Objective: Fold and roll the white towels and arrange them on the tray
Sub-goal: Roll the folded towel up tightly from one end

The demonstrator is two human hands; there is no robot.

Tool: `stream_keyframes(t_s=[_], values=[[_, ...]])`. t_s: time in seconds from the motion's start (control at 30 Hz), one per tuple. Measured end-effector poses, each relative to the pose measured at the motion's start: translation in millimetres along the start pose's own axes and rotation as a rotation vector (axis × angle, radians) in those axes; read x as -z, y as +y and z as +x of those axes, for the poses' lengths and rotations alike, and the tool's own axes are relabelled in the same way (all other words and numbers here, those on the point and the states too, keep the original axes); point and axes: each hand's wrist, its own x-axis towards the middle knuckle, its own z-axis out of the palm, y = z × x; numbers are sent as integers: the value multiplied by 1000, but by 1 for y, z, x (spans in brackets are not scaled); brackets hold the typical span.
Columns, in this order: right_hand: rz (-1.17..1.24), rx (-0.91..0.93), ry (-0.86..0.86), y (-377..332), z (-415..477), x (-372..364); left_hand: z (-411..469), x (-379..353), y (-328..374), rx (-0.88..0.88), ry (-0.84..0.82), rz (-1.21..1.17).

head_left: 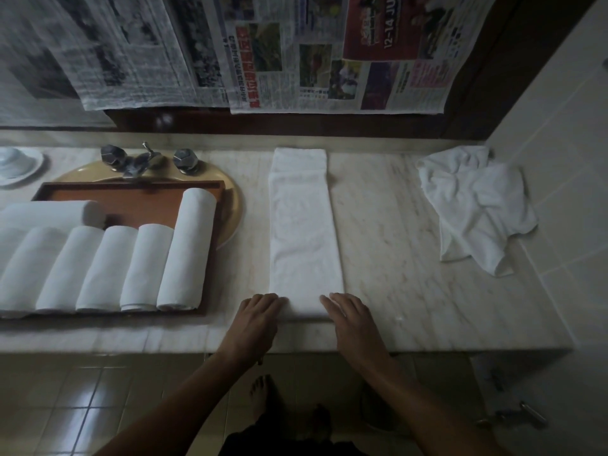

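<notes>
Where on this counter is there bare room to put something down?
Bare marble lies between the folded towel and the crumpled towel. The tray is crowded with rolled towels in front; only its back strip is bare.

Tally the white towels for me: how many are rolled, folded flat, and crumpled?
Rolled towels on the tray: 6 in clear view
Folded flat towel: 1
Crumpled towel: 1
Total: 8; the left frame edge may hide another roll

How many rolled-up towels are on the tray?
6. Five rolled towels lie side by side at the front of the tray. One lies crosswise behind them, at the left. More may be hidden past the picture's left edge.
</notes>
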Motion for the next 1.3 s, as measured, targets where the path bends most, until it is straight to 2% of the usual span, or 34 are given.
stream_keyframes(t_s=[0.2,0.33,0.43,0.53,0.7,0.8,0.87,0.93,1.03,1.1,1.17,1.23,1.3], values=[[289,-148,-135,9,-1,26,-8,19,-2,136,-57,-211],[466,-246,-198,14,-4,36,-16,26,-1,305,-65,-394],[588,-386,-190,15,-5,39,-15,28,-3,397,-61,-521],[628,-444,-149,11,-1,39,-11,29,-5,443,-82,-582],[532,-408,15,7,7,30,-6,29,-5,508,-44,-624],[390,-280,148,1,10,19,-2,28,-5,524,-39,-611],[249,-133,212,-7,8,14,0,27,-5,522,-28,-576],[122,-26,237,-15,2,8,3,25,-5,537,-26,-564],[-10,9,195,-22,-7,-3,7,23,-1,584,14,-561],[-48,9,134,-23,-11,-10,4,18,5,546,143,-392],[-75,11,64,-22,-12,-13,-3,9,15,369,216,-128],[-80,6,9,-20,-10,-14,-8,-6,28,141,148,40],[-84,0,-45,-20,-4,-11,-9,-20,34,12,31,143]])
